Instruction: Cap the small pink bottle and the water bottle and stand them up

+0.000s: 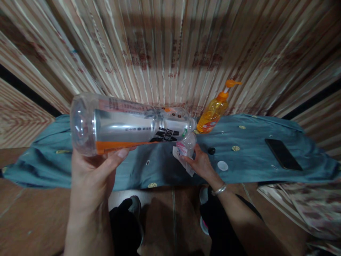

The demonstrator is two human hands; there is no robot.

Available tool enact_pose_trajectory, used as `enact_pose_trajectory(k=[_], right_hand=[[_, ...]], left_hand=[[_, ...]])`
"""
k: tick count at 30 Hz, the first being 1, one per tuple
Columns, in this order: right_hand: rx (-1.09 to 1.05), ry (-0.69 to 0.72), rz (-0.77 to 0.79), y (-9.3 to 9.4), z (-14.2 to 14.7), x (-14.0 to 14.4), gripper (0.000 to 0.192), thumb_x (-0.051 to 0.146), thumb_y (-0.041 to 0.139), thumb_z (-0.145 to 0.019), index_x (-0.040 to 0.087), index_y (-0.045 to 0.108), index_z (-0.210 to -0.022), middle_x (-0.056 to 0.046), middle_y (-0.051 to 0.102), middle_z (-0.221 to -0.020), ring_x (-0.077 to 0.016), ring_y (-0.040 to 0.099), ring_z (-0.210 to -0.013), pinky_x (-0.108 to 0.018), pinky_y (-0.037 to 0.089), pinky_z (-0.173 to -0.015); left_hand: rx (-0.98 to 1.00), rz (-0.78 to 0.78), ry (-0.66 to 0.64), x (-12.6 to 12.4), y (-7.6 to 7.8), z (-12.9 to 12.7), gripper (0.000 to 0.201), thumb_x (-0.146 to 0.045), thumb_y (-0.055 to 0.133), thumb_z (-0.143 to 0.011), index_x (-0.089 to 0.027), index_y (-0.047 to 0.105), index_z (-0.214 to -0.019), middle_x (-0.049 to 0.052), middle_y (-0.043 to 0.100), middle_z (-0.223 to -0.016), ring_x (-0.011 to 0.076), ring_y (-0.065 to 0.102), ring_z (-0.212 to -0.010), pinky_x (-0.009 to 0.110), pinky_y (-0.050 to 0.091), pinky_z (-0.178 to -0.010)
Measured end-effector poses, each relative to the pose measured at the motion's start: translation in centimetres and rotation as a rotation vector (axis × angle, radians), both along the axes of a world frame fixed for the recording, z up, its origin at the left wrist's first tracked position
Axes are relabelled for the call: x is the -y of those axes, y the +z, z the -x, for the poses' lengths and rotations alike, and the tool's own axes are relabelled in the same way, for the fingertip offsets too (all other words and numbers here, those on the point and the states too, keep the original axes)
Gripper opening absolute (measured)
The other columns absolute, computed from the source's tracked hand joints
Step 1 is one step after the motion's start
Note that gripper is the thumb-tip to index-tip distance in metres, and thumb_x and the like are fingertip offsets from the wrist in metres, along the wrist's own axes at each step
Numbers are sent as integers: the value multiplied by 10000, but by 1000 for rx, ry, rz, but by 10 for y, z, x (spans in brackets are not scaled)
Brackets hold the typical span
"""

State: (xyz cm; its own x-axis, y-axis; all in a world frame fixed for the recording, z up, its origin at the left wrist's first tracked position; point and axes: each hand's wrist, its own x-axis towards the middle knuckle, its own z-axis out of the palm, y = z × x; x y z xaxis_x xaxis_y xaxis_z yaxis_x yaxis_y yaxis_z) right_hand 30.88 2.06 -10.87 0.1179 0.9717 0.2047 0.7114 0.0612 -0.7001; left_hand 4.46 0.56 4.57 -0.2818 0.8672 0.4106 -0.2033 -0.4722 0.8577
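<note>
Left hand (90, 174) gripping large clear bottle (128, 124) tipped sideways, mouth over small bottle (186, 145) clasped in right hand (201, 163), blue-clothed bench (253, 156)

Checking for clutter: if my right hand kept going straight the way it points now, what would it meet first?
The right hand already holds the small bottle; beyond it comes the tipped large clear bottle, though depth is unclear.

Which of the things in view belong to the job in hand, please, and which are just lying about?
In hand:
- large clear bottle, tipped, in left hand
- small bottle, in right hand

Lying about:
- orange pump bottle
- white cap
- black cap
- phone
- blue cloth
</note>
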Motion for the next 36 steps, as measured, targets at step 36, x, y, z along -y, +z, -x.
enact_pose_trajectory(k=[36], right_hand=[[29, 18, -30, -6, -6, -1, 481, 383, 720, -820, 188, 571, -1234, -101, 773, -1030, -293, 754, -918, -370, 574, -777]], left_hand=[[18, -4, 15, -2, 3, 0, 301, -159, 952, -488, -185, 755, -713, 15, 799, -824, 187, 756, -764, 325, 681, -730]])
